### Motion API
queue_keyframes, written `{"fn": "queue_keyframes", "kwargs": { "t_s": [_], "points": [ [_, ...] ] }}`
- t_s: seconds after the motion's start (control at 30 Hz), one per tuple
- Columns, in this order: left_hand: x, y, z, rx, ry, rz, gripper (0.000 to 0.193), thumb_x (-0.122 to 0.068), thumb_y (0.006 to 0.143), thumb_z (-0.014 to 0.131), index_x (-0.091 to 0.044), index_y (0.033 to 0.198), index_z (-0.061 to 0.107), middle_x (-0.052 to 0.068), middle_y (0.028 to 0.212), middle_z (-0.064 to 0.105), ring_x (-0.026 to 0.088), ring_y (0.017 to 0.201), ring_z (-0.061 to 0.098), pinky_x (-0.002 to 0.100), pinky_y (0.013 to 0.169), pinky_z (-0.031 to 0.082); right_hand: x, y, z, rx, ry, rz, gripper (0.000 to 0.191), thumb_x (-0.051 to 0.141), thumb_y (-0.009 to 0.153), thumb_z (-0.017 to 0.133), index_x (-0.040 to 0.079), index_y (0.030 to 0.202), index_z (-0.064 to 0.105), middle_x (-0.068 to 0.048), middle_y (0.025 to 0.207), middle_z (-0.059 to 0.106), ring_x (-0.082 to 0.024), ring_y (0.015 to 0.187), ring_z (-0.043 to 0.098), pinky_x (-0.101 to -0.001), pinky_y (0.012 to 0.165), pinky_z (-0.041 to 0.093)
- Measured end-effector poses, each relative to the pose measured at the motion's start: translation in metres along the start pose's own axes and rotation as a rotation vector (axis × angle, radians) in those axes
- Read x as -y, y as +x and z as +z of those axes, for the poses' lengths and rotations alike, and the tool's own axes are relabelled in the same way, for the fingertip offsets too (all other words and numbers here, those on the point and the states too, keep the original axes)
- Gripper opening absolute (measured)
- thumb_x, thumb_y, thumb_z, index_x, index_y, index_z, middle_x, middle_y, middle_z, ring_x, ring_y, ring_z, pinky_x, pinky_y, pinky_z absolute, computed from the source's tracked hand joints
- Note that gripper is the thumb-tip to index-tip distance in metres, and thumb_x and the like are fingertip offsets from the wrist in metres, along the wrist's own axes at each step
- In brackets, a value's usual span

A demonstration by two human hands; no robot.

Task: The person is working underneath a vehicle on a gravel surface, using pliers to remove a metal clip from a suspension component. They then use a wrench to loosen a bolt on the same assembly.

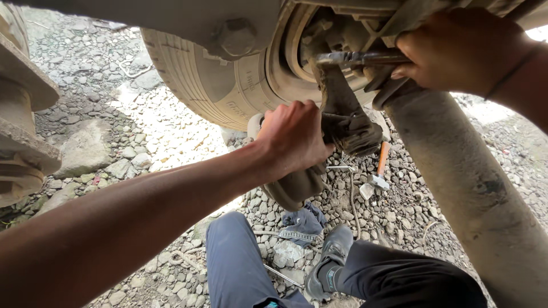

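I am under a vehicle, looking toward a wheel. My left hand [294, 136] is wrapped around a greasy, dirt-caked metal part [345, 117] that hangs from the brake area behind the tyre [217, 85]. Higher up on the right, my right hand [462, 51] grips the end of a long metal tool [357, 58] whose tip rests at the top of that part. A thick rusty axle tube [474, 188] slopes down from under my right hand.
Stony gravel ground [114, 120] lies below. A hammer with an orange handle [378, 171], a wrench [341, 167] and a blue rag [302, 223] lie on it. My legs in dark trousers and a shoe [331, 256] stretch out below. Another hub [23, 114] is at left.
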State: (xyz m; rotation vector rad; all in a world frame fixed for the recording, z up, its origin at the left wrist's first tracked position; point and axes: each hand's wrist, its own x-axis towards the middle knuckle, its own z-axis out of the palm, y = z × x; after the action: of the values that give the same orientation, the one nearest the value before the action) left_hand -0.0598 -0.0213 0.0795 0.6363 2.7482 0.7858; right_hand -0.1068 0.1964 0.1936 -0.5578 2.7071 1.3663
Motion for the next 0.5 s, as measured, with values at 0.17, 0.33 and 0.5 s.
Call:
{"fn": "queue_keyframes", "kwargs": {
  "t_s": [0.17, 0.33, 0.5],
  "points": [
    [0.006, -0.005, 0.009, -0.223, 0.251, 0.223, 0.061, -0.041, 0.080, 0.081, 0.013, 0.100, 0.063, 0.021, 0.097, 0.062, 0.029, 0.077, 0.068, 0.040, 0.057, 0.062, -0.013, 0.005, 0.044, 0.123, -0.118, -0.131, 0.023, 0.037, 0.102, 0.059, 0.019, 0.111, 0.069, -0.003, 0.086, 0.072, -0.013, 0.069, 0.074, -0.0284, 0.063, 0.065],
    [0.005, -0.004, 0.008, -0.218, 0.289, 0.250, 0.068, -0.045, 0.080, 0.080, 0.015, 0.104, 0.060, 0.021, 0.100, 0.060, 0.030, 0.085, 0.067, 0.040, 0.059, 0.062, -0.050, 0.007, 0.091, -0.099, 0.257, -0.044, 0.042, 0.048, 0.092, 0.065, 0.013, 0.115, 0.070, -0.005, 0.080, 0.077, -0.017, 0.067, 0.073, -0.0327, 0.067, 0.064],
    [0.003, -0.003, 0.003, -0.112, 0.262, 0.185, 0.078, -0.046, 0.082, 0.079, 0.018, 0.119, 0.053, 0.023, 0.103, 0.057, 0.028, 0.076, 0.068, 0.037, 0.055, 0.063, -0.040, 0.012, 0.125, 0.101, 0.225, -0.137, 0.049, 0.059, 0.089, 0.069, 0.016, 0.112, 0.073, 0.003, 0.073, 0.078, -0.011, 0.065, 0.072, -0.0263, 0.066, 0.064]
  ]
}}
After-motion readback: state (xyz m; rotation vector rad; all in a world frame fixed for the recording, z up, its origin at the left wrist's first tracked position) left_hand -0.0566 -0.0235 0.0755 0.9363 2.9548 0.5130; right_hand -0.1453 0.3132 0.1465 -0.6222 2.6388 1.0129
